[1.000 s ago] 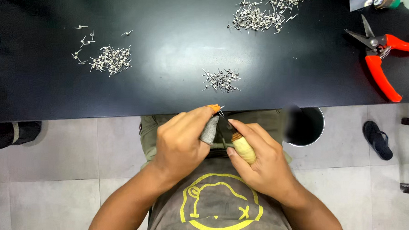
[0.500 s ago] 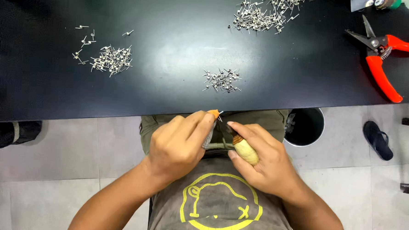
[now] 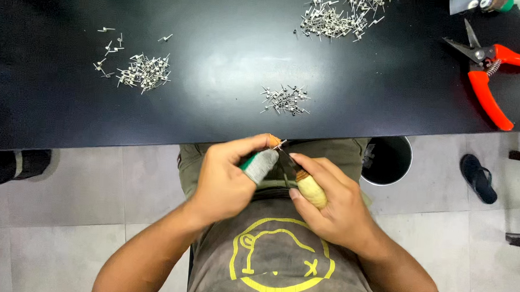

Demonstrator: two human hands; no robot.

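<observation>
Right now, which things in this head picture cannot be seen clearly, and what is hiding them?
- Small part between the hands: hidden by the left hand and its taped thumb.
- Knife: the right hand covers most of its pale handle.
- Metal pins on the black table: too small to tell their shape.
- Far pile of pins and red cutters: cut off by the picture's edges.
- Black bin: partly hidden under the table.

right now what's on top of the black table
On the black table: three heaps of small metal pins, left, centre and top, plus red-handled pruning shears at right. Items at the top right corner are cut off.
</observation>
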